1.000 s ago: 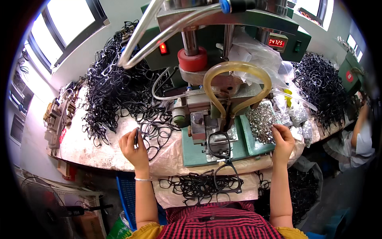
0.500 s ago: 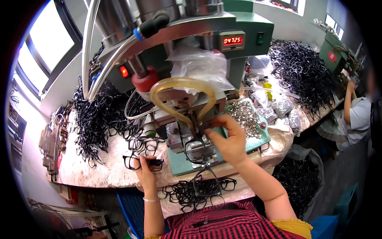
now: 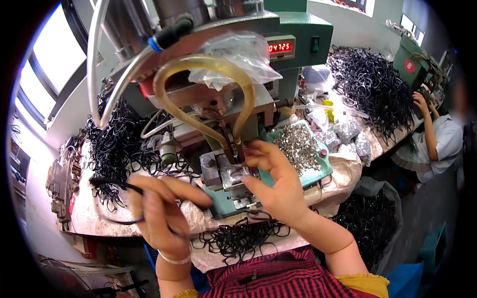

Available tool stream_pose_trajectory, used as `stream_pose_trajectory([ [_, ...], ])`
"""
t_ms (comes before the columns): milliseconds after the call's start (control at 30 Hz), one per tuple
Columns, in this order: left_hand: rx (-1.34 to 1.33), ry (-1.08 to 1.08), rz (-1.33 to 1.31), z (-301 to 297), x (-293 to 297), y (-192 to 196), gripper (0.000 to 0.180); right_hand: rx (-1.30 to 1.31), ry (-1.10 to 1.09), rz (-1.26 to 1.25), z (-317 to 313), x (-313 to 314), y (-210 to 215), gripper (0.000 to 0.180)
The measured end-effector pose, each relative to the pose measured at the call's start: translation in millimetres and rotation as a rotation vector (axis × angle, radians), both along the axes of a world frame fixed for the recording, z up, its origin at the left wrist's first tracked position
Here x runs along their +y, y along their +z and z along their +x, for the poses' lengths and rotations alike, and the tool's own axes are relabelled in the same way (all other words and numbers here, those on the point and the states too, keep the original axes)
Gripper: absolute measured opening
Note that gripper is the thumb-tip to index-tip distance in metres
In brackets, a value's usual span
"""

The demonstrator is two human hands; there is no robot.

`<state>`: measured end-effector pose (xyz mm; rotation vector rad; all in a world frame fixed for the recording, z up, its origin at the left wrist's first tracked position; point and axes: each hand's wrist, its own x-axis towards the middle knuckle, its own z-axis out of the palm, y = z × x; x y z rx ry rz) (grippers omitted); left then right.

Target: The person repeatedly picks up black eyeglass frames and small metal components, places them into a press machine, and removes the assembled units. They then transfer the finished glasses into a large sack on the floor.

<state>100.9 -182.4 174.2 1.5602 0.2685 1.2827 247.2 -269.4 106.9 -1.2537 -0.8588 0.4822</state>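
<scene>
A worker grips a black eyeglass frame [image 3: 110,182] in the left hand [image 3: 161,211], both blurred, left of a bench press.
The right hand [image 3: 279,186] reaches to the press's metal fixture [image 3: 232,175], its grip impossible to tell; more frames [image 3: 241,237] lie heaped near the apron [image 3: 268,275].

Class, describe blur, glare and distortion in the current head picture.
Head view: the left hand and dark frame it holds are motion-blurred, the right hand sharper; head view, left side: the window is washed out white; head view: fisheye curves the workbench edge.
</scene>
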Motion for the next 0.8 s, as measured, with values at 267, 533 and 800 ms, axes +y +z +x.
stream_pose_trajectory([
  [267, 0.296, -0.939, -1.211, 12, -19, -77, 0.02, -0.879, -0.568, -0.564, 95, -32, -82, 0.021],
  [533, 0.366, -0.823, -1.078, 18, -22, -72, 0.023, -1.2, -0.308, -0.349, 101, -11, -93, 0.016],
  [800, 0.443, -0.213, -0.572, -73, -34, -107, 0.016, -0.388, -0.553, -0.121, 105, -23, -98, 0.011],
])
